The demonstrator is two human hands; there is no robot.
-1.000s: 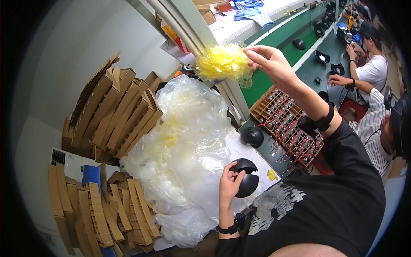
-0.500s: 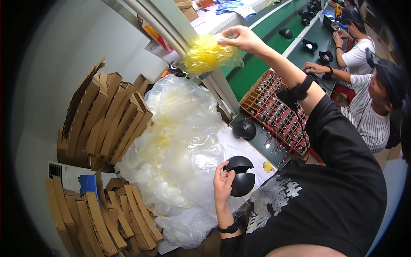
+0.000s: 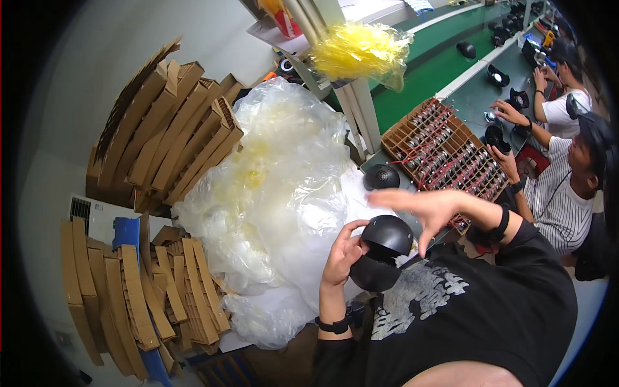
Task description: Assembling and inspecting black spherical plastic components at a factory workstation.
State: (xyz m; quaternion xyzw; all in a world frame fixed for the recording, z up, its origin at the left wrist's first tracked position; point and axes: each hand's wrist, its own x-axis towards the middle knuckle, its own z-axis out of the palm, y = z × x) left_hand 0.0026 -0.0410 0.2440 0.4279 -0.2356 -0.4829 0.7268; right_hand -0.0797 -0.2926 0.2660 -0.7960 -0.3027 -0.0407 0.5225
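Low in front of my body, my left hand [image 3: 342,257] grips a black rounded plastic shell [image 3: 389,233]. A wide notch splits its upper dome from its lower part, and something pale shows by the gap. My right hand [image 3: 425,209] is just beyond and right of the shell, fingers stretched and thumb spread, with nothing in it. It looks apart from the shell, though slightly blurred. Another black dome [image 3: 381,177], with small holes, rests on the bench beyond that hand. A bundle of yellow clear film [image 3: 362,51] hangs on the pale post.
A large heap of clear plastic bags [image 3: 271,187] covers the table to the left. Folded cardboard dividers [image 3: 174,129] stand against the wall. A partitioned tray of small wired parts [image 3: 445,155] lies on the right bench, near a co-worker in a striped shirt [image 3: 551,213].
My right hand has let go of the yellow film and come down toward the shell. My left hand still holds the shell, now turned and slightly higher. The whole view has shifted.
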